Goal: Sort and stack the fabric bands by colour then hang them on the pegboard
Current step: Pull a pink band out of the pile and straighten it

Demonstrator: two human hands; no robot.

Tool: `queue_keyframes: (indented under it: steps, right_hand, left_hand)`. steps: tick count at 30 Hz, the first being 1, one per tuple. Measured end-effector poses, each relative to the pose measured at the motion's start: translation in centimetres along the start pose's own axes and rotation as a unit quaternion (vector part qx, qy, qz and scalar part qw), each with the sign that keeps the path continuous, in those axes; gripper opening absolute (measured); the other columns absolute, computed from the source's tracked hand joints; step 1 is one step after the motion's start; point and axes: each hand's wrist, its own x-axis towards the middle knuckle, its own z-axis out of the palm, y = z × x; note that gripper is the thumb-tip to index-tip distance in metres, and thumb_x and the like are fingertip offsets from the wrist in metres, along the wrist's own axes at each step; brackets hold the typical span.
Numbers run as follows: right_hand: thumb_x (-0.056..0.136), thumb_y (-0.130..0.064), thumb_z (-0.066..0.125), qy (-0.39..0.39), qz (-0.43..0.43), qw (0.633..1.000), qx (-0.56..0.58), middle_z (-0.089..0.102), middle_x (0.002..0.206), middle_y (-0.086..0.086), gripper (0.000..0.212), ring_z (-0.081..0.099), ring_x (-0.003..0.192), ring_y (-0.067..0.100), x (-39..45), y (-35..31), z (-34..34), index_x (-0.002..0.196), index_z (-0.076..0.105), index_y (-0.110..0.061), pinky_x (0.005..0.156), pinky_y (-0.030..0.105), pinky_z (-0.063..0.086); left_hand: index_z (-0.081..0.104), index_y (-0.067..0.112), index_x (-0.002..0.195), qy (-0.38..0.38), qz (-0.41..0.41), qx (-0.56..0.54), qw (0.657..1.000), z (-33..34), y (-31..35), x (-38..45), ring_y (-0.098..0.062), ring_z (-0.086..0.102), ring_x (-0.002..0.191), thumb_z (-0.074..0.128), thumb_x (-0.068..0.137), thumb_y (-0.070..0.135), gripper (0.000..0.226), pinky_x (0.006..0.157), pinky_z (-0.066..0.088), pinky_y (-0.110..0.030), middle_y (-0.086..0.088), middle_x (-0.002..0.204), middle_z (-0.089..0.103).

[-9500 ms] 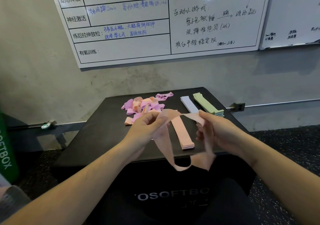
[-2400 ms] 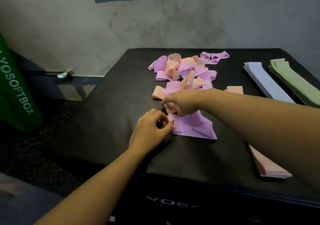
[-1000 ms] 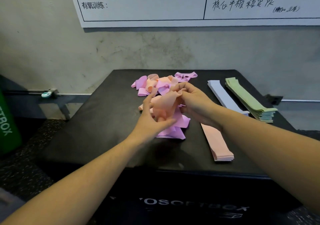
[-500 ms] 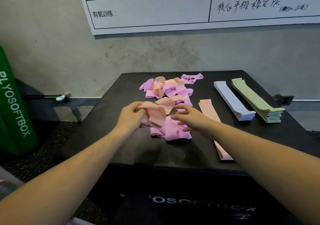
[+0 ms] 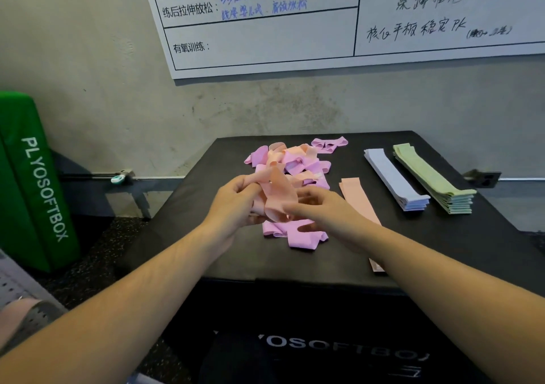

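My left hand point(image 5: 236, 203) grips a crumpled peach fabric band point(image 5: 277, 197) just above the black box top point(image 5: 191, 215). My right hand point(image 5: 321, 209) reaches in from the right with loosely curled fingers touching the band's lower edge. A loose purple band point(image 5: 298, 234) lies on the box under both hands. Behind them sits a mixed heap of purple and peach bands point(image 5: 298, 159). To the right lie three flat stacks: peach point(image 5: 352, 191), lavender-blue point(image 5: 392, 177) and green point(image 5: 427, 177).
A green padded box point(image 5: 26, 177) marked PLYOSOFTBOX leans at the left. A whiteboard point(image 5: 295, 35) with handwriting hangs on the grey wall behind. A separate small purple band point(image 5: 328, 143) lies at the back of the box top. A grey perforated board point(image 5: 17, 295) shows at the lower left.
I have lifted the peach band a little higher in my left hand, and my right hand has moved in against it. The camera view tilted slightly up.
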Motion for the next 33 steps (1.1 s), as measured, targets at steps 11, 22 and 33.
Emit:
queue_keyframes:
  steps: [11, 22, 33]
  right_hand:
    - [0.095, -0.010, 0.057, 0.169, 0.026, 0.971, 0.169, 0.073, 0.086, 0.005, 0.012, 0.066, 0.082, 0.021, -6.9, -3.0, -4.7, 0.095, 0.068, -0.013, 0.080, 0.036, 0.053]
    - [0.098, -0.013, 0.062, 0.206, -0.043, 0.977, 0.029, 0.068, 0.076, -0.003, 0.010, 0.064, 0.064, 0.006, -12.6, -6.5, -6.9, 0.092, 0.069, -0.016, 0.055, 0.020, 0.053]
    - [0.094, -0.020, 0.069, 0.128, -0.070, 0.989, 0.030, 0.074, 0.091, -0.001, 0.015, 0.069, 0.080, 0.005, -15.9, -6.9, -7.7, 0.109, 0.070, -0.024, 0.066, 0.017, 0.052]
  left_hand:
    - [0.072, 0.019, 0.103, -0.103, -0.045, 0.034, 0.993, 3.9, 0.6, -4.7, -0.016, 0.067, 0.075, 0.065, 0.096, 0.027, 0.012, 0.063, 0.056, -0.031, -0.003, 0.096, 0.071]
    - [0.047, 0.032, 0.133, -0.240, 0.002, 0.034, 0.970, 9.0, 3.3, -9.1, -0.016, 0.070, 0.110, 0.072, 0.093, 0.029, 0.047, 0.093, 0.058, -0.043, 0.003, 0.118, 0.071]
    - [0.066, 0.014, 0.123, -0.160, 0.029, -0.130, 0.978, 10.8, 5.0, -9.7, -0.036, 0.063, 0.122, 0.065, 0.098, 0.025, 0.028, 0.105, 0.047, -0.056, -0.013, 0.120, 0.073]
